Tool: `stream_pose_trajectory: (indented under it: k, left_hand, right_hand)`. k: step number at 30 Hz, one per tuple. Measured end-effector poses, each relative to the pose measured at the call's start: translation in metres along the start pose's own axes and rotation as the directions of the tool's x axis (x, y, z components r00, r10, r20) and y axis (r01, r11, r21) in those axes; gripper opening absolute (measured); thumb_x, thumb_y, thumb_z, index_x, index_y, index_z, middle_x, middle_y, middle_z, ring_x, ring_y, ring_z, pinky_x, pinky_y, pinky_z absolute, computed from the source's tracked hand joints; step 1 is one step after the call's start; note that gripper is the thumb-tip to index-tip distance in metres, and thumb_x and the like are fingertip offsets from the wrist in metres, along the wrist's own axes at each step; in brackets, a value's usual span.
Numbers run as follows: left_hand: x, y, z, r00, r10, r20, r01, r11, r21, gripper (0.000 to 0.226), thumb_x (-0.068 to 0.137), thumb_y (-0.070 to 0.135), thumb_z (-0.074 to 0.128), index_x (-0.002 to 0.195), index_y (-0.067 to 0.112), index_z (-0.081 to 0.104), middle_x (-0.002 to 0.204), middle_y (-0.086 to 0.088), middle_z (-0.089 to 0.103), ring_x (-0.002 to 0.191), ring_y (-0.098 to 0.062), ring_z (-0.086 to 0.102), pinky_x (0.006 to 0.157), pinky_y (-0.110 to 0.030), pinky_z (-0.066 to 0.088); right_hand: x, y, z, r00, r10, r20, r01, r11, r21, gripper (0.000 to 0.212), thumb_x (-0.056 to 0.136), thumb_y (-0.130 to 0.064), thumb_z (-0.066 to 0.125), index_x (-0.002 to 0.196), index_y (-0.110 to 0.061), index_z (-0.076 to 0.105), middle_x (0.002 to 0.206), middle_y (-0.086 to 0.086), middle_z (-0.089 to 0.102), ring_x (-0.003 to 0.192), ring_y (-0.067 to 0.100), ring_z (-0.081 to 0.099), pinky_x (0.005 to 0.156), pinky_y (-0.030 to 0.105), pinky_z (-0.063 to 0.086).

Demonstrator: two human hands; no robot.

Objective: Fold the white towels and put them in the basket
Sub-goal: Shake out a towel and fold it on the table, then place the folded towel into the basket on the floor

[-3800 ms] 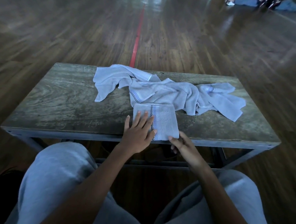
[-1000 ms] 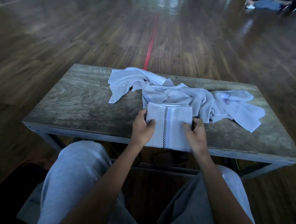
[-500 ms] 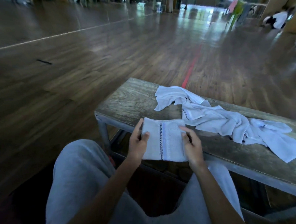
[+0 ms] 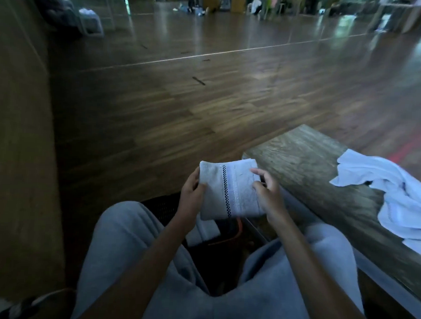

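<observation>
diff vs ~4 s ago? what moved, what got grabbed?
The folded towel was lying at the table's near edge, under the left hand. Now both the left hand and right hand grip its sides, and it has come off the table, leftward, over a dark mesh basket by the knees. The unfolded towels remain heaped on the table.

The folded towel (image 4: 229, 191) has come off the bench (image 4: 302, 159), carried leftward in both hands to hang over a dark basket (image 4: 225, 235) between the knees. The crumpled towels (image 4: 402, 193) now lie well to its right.
</observation>
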State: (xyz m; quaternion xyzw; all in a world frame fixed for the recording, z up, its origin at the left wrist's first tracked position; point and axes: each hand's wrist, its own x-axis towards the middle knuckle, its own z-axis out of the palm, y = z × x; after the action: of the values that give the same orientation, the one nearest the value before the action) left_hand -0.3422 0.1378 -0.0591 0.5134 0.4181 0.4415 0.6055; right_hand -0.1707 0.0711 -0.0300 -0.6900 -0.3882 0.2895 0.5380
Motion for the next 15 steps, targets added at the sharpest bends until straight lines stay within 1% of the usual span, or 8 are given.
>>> stream_pose_trajectory:
  k: [2, 5, 8, 10, 11, 12, 14, 15]
  left_hand:
    - [0.005, -0.008, -0.017, 0.998, -0.037, -0.048, 0.038, 0.999, 0.014, 0.055, 0.079, 0.017, 0.051, 0.134, 0.021, 0.051, 0.127, -0.003, 0.062, 0.118, -0.023, 0.058, 0.103, -0.05, 0.043]
    - [0.016, -0.026, -0.035, 0.99, -0.104, -0.099, 0.109, 0.993, 0.047, 0.056, 0.079, 0.015, 0.05, 0.134, 0.02, 0.051, 0.126, -0.004, 0.062, 0.117, -0.022, 0.058, 0.103, -0.048, 0.044]
    - [0.034, -0.058, -0.047, 0.972, -0.183, -0.147, 0.195, 0.978, 0.07, 0.052, 0.087, 0.004, 0.049, 0.138, 0.018, 0.047, 0.126, -0.006, 0.061, 0.113, -0.021, 0.059, 0.098, -0.038, 0.048]
    - [0.05, -0.086, -0.054, 0.957, -0.222, -0.186, 0.241, 0.967, 0.084, 0.052, 0.091, -0.001, 0.046, 0.139, 0.017, 0.044, 0.125, -0.006, 0.06, 0.109, -0.018, 0.059, 0.093, -0.033, 0.049]
    - [0.06, -0.101, -0.058, 0.95, -0.239, -0.201, 0.261, 0.961, 0.087, 0.053, 0.091, -0.003, 0.045, 0.139, 0.017, 0.044, 0.124, -0.006, 0.059, 0.109, -0.018, 0.059, 0.092, -0.032, 0.049]
    - [0.068, -0.116, -0.061, 0.941, -0.262, -0.215, 0.285, 0.955, 0.084, 0.053, 0.09, -0.005, 0.044, 0.139, 0.017, 0.045, 0.124, -0.006, 0.059, 0.109, -0.018, 0.058, 0.092, -0.031, 0.049]
    - [0.087, -0.147, -0.068, 0.916, -0.314, -0.252, 0.341, 0.937, 0.073, 0.053, 0.09, -0.006, 0.044, 0.138, 0.015, 0.046, 0.124, -0.006, 0.058, 0.108, -0.018, 0.057, 0.09, -0.031, 0.049]
    - [0.096, -0.162, -0.072, 0.904, -0.336, -0.266, 0.365, 0.929, 0.066, 0.053, 0.089, -0.007, 0.044, 0.138, 0.014, 0.046, 0.124, -0.006, 0.059, 0.108, -0.017, 0.057, 0.089, -0.03, 0.049]
  right_hand:
    - [0.011, 0.006, 0.019, 0.996, 0.02, 0.088, -0.018, 1.0, -0.019, 0.036, 0.086, -0.003, 0.047, 0.111, -0.025, 0.059, 0.087, 0.001, 0.057, 0.07, 0.019, 0.044, 0.049, 0.018, 0.034]
    - [0.03, 0.026, 0.044, 0.982, 0.074, 0.172, -0.062, 0.996, -0.07, 0.037, 0.087, -0.005, 0.046, 0.114, -0.026, 0.058, 0.087, -0.005, 0.058, 0.069, 0.017, 0.047, 0.054, 0.024, 0.035]
    - [0.053, 0.057, 0.07, 0.964, 0.161, 0.213, -0.137, 0.983, -0.126, 0.039, 0.087, -0.004, 0.044, 0.117, -0.025, 0.057, 0.091, -0.012, 0.055, 0.062, 0.009, 0.045, 0.053, 0.022, 0.036]
    - [0.07, 0.079, 0.088, 0.949, 0.214, 0.23, -0.182, 0.971, -0.155, 0.04, 0.086, -0.001, 0.043, 0.116, -0.024, 0.057, 0.091, -0.008, 0.054, 0.064, 0.008, 0.045, 0.054, 0.022, 0.036]
    - [0.08, 0.092, 0.097, 0.94, 0.242, 0.241, -0.203, 0.963, -0.175, 0.04, 0.086, -0.001, 0.043, 0.116, -0.024, 0.057, 0.094, -0.005, 0.055, 0.068, 0.01, 0.047, 0.056, 0.023, 0.037]
    - [0.089, 0.105, 0.107, 0.929, 0.27, 0.251, -0.224, 0.955, -0.196, 0.041, 0.086, -0.001, 0.043, 0.116, -0.025, 0.057, 0.099, -0.003, 0.054, 0.076, 0.013, 0.052, 0.06, 0.024, 0.039]
    - [0.108, 0.135, 0.126, 0.906, 0.323, 0.275, -0.257, 0.934, -0.249, 0.042, 0.085, -0.001, 0.043, 0.117, -0.025, 0.057, 0.106, -0.004, 0.053, 0.1, 0.021, 0.057, 0.073, 0.03, 0.045]
    - [0.117, 0.15, 0.136, 0.895, 0.346, 0.283, -0.269, 0.922, -0.279, 0.043, 0.085, 0.0, 0.044, 0.117, -0.026, 0.057, 0.108, -0.003, 0.055, 0.107, 0.024, 0.057, 0.078, 0.032, 0.047]
